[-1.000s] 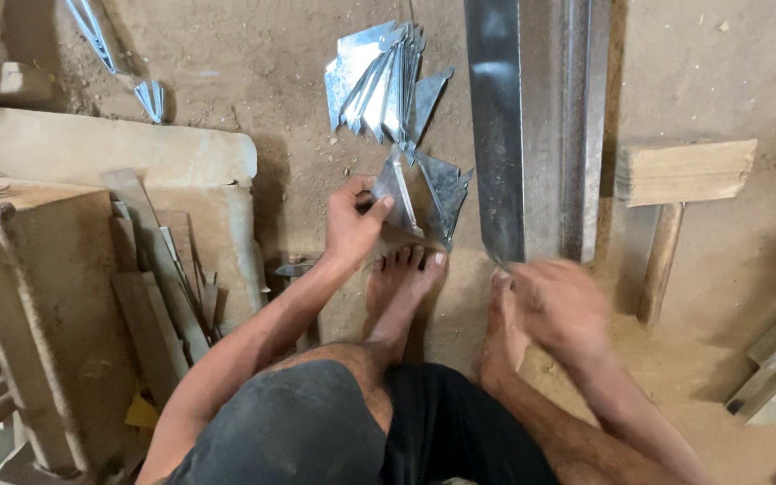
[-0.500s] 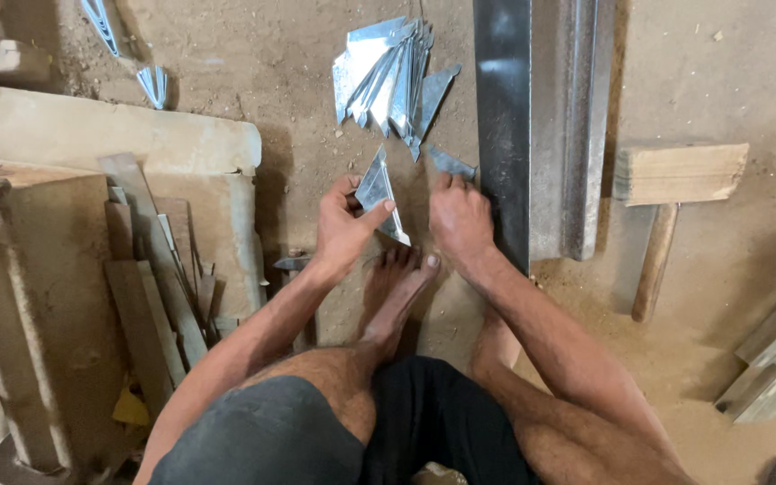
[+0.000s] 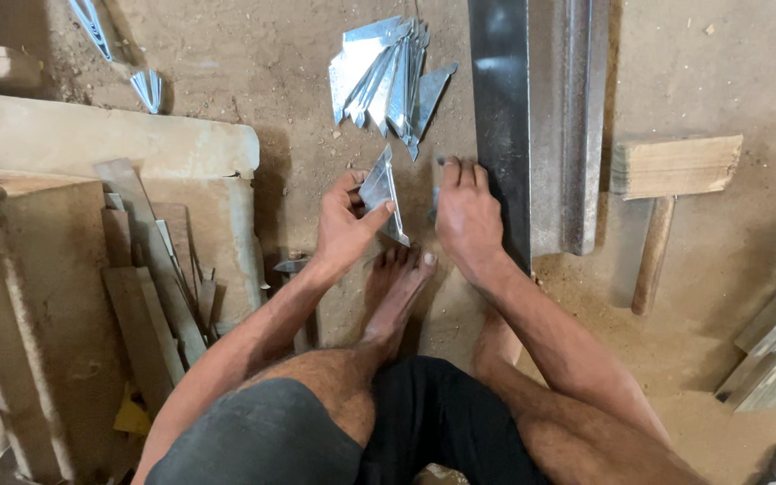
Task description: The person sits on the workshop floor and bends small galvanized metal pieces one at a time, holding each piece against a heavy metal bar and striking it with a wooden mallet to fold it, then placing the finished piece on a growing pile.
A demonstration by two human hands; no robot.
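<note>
Metal triangle (image 3: 383,193) in left hand (image 3: 345,229) grip.

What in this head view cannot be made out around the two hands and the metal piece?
- Right hand: its palm side is hidden by its own back, so any grip is unclear.
- Metal piece in the left hand: its lower end is partly covered by the thumb.
- Long metal bar: cut off by the top edge.
- Right foot: covered by the right forearm.
</note>
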